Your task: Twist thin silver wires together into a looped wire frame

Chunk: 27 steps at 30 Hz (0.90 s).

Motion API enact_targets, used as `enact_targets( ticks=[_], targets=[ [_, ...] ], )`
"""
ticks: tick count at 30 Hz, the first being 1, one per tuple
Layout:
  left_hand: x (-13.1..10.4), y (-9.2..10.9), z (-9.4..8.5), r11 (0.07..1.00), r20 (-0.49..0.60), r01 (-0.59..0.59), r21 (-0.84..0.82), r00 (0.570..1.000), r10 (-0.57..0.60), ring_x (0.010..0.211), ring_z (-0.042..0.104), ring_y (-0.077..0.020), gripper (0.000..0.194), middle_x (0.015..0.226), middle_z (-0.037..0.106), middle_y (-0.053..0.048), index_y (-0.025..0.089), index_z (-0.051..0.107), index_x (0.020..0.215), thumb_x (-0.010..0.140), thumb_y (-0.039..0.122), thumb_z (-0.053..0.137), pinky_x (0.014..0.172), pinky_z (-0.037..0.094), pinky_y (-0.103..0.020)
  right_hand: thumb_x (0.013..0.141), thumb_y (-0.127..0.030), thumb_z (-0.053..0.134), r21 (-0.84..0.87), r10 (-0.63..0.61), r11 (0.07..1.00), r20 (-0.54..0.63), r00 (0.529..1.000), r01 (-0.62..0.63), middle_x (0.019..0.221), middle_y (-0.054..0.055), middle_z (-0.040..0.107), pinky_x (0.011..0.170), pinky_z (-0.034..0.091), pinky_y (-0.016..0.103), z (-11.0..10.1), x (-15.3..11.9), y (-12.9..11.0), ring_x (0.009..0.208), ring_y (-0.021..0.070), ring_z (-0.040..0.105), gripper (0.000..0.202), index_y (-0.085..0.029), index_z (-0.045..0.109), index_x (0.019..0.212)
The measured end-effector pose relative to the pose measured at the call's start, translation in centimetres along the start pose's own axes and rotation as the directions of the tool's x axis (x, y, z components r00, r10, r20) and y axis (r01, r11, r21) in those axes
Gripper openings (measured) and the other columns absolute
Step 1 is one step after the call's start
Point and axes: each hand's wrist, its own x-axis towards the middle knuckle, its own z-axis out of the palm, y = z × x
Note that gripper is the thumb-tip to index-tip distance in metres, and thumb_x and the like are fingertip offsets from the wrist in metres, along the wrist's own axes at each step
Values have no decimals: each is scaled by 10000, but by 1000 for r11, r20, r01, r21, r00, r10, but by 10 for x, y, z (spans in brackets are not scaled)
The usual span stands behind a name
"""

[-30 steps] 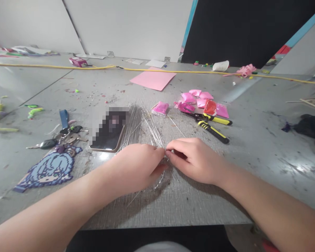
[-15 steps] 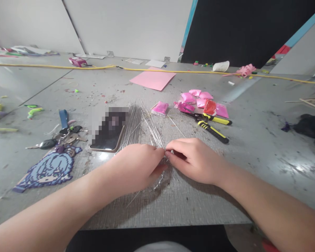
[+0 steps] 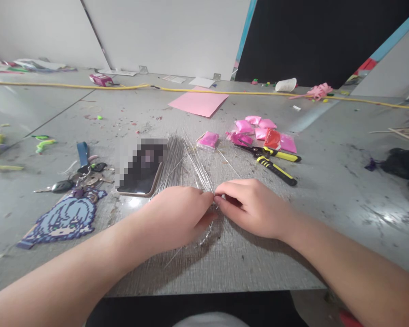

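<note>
Thin, straight, silvery metal wires (image 3: 198, 164) are gathered in a loose fan on the grey, wood-grained counter (image 3: 259, 268), and their near ends are met by both hands. The thumb and forefinger of the right hand (image 3: 254, 206) are pinched nearly closed at the tips, with a small gap left behind them; wire appears to be gripped there. The fingers of the left hand (image 3: 182, 215) are curled in beside those tips, and wire seems to be held by them too, though the exact grip is hidden.

Below the left hand, a curved, glinting silvery strand (image 3: 207, 236) can be seen, so some shaping may be judged done. Much appears left: a thick bundle of straight grey wires (image 3: 173, 163) lies unbent beside the dark-screened, rectangular phone (image 3: 139, 180). The black-and-yellow-handled metal pliers (image 3: 276, 170) are left unheld on the right.
</note>
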Motion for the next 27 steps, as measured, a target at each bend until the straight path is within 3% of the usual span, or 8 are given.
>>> enact_targets(
  ticks=[19, 27],
  targets=[
    [-1, -1, 1, 1000, -20, 4, 17, 1000, -3, 544, 606, -203, 257, 713, 647, -31, 200, 549, 875, 990, 360, 384, 454, 221, -307, 1002, -281, 458, -32, 23, 999, 53, 998, -21, 753, 1, 597, 633, 331, 276, -1, 0, -2, 669, 130, 508, 196, -172, 616, 961],
    [0, 0, 0, 1000, 3, 12, 15, 1000, -12, 581, 631, -226, 264, 738, 655, -33, 203, 546, 890, 993, 377, 376, 466, 249, -323, 995, -273, 466, -40, 19, 999, 54, 998, -17, 765, 7, 608, 635, 326, 276, -1, 0, -1, 677, 136, 520, 184, -173, 621, 989]
  ],
)
